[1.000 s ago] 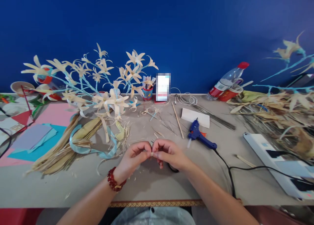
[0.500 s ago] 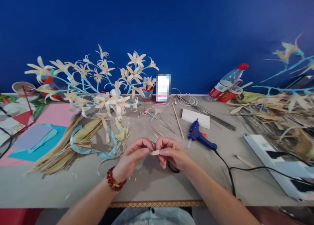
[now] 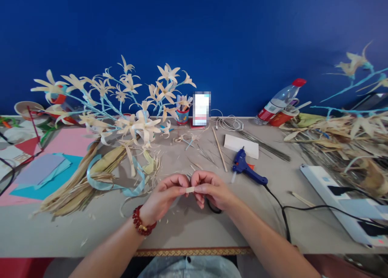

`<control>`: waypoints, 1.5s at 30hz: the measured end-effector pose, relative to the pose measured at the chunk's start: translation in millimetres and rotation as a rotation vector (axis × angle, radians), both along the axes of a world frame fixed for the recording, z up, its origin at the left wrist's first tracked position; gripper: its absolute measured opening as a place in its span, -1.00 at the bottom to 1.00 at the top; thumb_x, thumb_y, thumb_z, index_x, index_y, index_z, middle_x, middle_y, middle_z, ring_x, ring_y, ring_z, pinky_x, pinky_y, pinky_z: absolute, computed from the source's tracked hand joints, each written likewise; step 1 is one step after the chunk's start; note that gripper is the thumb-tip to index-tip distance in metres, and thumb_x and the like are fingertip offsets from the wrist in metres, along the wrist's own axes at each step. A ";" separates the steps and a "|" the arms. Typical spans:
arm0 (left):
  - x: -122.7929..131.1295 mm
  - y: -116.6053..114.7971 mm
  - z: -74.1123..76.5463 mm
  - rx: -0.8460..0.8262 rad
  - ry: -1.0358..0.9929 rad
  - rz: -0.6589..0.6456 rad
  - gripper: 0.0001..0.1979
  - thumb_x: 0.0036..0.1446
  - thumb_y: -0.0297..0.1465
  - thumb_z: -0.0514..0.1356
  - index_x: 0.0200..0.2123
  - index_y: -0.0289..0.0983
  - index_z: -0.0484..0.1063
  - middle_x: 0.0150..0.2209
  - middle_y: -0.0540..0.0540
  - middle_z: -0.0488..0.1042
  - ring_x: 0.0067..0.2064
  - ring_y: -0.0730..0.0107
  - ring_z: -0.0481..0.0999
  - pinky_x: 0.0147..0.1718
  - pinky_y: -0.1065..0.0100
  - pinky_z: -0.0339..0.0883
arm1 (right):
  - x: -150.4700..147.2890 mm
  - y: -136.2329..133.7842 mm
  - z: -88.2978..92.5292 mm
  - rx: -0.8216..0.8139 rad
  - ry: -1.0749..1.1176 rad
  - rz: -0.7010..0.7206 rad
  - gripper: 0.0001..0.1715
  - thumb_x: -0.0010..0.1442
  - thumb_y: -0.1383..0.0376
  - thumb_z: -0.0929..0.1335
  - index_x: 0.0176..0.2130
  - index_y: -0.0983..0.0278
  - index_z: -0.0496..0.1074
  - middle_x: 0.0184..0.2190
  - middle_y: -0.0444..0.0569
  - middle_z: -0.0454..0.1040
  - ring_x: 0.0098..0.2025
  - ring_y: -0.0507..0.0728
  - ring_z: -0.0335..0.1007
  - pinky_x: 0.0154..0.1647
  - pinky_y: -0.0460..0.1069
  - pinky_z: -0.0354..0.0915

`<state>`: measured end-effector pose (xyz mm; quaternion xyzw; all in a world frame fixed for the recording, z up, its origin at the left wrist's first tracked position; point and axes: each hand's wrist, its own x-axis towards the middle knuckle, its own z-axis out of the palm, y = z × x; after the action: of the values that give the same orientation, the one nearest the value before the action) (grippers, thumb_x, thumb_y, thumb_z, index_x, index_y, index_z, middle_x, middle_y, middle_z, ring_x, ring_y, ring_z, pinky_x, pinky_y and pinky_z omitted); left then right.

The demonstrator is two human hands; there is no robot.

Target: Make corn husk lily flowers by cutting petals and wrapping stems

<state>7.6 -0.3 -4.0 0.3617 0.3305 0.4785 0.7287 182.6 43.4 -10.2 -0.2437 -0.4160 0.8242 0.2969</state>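
A small pale strip point(image 3: 190, 189) is pinched between both hands near the table's front edge. My left hand point(image 3: 169, 193), with a red bead bracelet at the wrist, grips its left end between thumb and fingers. At its right end, the thumb and curled fingers of my right hand point(image 3: 210, 189) hold on. Scissors point(image 3: 214, 207) lie partly hidden under my right hand, a dark handle showing. Light blue ribbon point(image 3: 115, 187) curls on the table left of my left hand. To the right rests a blue glue gun point(image 3: 248, 168) with its black cable.
Pale flowers on blue stems point(image 3: 130, 124) spread at the back left, above dried husks point(image 3: 75, 189) and coloured paper point(image 3: 45, 168). A phone point(image 3: 201, 109) stands against the wall. At the right are a bottle point(image 3: 277, 104), a red cup point(image 3: 283, 117) and a power strip point(image 3: 333, 205).
My left thumb has shifted slightly right along the strip, and the strip looks shorter between the hands. Both hands otherwise stay nearly in place.
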 end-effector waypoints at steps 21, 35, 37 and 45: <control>0.5 -0.7 3.5 0.062 0.133 0.038 -0.88 0.10 -0.37 0.23 -0.43 -0.29 0.39 -0.41 -0.03 0.33 -0.32 0.37 0.30 -0.28 0.36 0.14 | -1.4 -1.4 -0.6 0.038 -0.035 0.013 -0.76 -0.02 0.23 0.46 -0.43 0.33 0.39 -0.65 -0.20 0.38 -0.67 -0.07 0.25 -0.69 -0.17 0.33; -2.0 1.2 3.1 0.080 0.134 0.012 -0.84 0.09 -0.34 0.22 -0.44 -0.29 0.35 -0.42 -0.05 0.28 -0.33 0.37 0.23 -0.30 0.37 0.09 | 3.8 6.0 2.4 -0.007 -0.042 -0.146 -0.91 -0.04 0.34 0.37 -0.50 0.31 0.36 -0.70 -0.21 0.33 -0.71 -0.07 0.17 -0.76 -0.21 0.21; -2.6 1.5 3.0 0.080 0.148 0.011 -0.85 0.09 -0.34 0.23 -0.44 -0.29 0.36 -0.42 -0.04 0.28 -0.34 0.38 0.23 -0.31 0.38 0.09 | 3.3 4.6 3.9 0.024 -0.090 -0.099 -0.89 -0.02 0.31 0.38 -0.46 0.32 0.38 -0.66 -0.19 0.37 -0.68 -0.06 0.22 -0.73 -0.20 0.25; -1.5 0.9 1.4 0.090 0.193 -0.014 -0.83 0.07 -0.33 0.25 -0.45 -0.30 0.37 -0.42 -0.04 0.30 -0.34 0.38 0.25 -0.31 0.37 0.10 | -1.2 -0.4 1.1 0.033 -0.114 -0.054 -0.92 -0.05 0.33 0.37 -0.51 0.32 0.39 -0.71 -0.22 0.35 -0.73 -0.09 0.15 -0.76 -0.22 0.21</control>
<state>6.1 0.6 -2.7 0.4410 0.3746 0.4507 0.6798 181.4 43.1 -9.1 -0.2965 -0.4390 0.7938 0.2989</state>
